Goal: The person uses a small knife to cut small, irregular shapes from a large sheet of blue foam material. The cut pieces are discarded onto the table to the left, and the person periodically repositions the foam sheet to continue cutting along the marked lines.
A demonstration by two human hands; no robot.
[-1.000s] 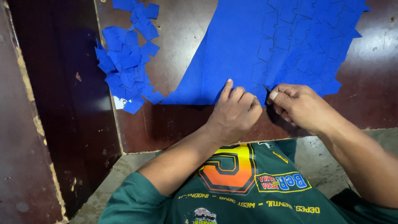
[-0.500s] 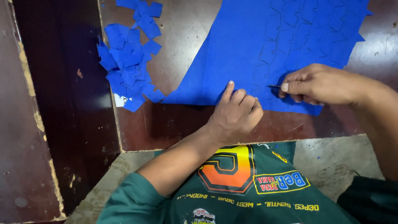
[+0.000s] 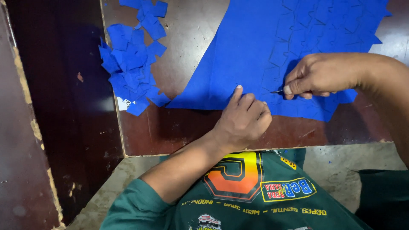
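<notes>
Head view: the left hand (image 3: 243,118) stays pressed on the near edge of the blue sheet (image 3: 255,55), fingers loosely curled, forefinger flat on it. The right hand (image 3: 324,76) has slid rightward and farther up the sheet, fingers pinched on a thin blade (image 3: 277,91), so the cut line is extending. Cut blue squares (image 3: 130,64) lie far left on the table (image 3: 187,123).

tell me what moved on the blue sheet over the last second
The right hand, pinching a thin blade, slid right and up the blue sheet, away from the left hand. The left hand stayed pressed on the sheet's near edge; the pile of cut blue squares stayed put.
</notes>
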